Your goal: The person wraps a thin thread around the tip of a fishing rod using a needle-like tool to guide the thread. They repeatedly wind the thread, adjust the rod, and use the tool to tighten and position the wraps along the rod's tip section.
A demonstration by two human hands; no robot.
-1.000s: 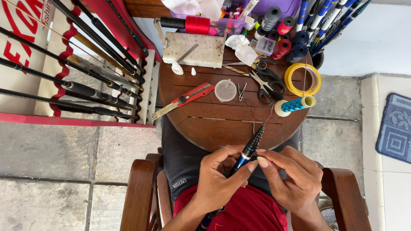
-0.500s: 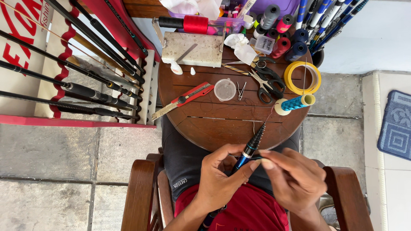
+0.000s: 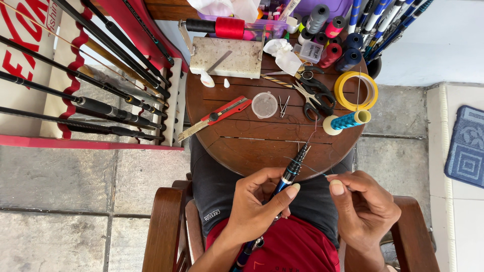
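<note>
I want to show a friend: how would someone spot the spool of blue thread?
Find the round wooden table. Near its right edge, just below the yellow tape ring, lies the blue thread spool. It alone lies on its side; the other spools stand at the far edge.

I see a round, dark brown slatted wooden table [image 3: 242, 146]. On it lie a red-handled utility knife [image 3: 216, 116], a small clear round plastic lid [image 3: 264, 105], black-handled scissors [image 3: 313, 92], a yellow ring of tape [image 3: 356, 91], a spool of teal thread on its side [image 3: 347, 121], small metal tweezers [image 3: 283, 106] and a pale rectangular block [image 3: 226, 57]. Upright thread spools [image 3: 328, 45] crowd the far edge.
</note>
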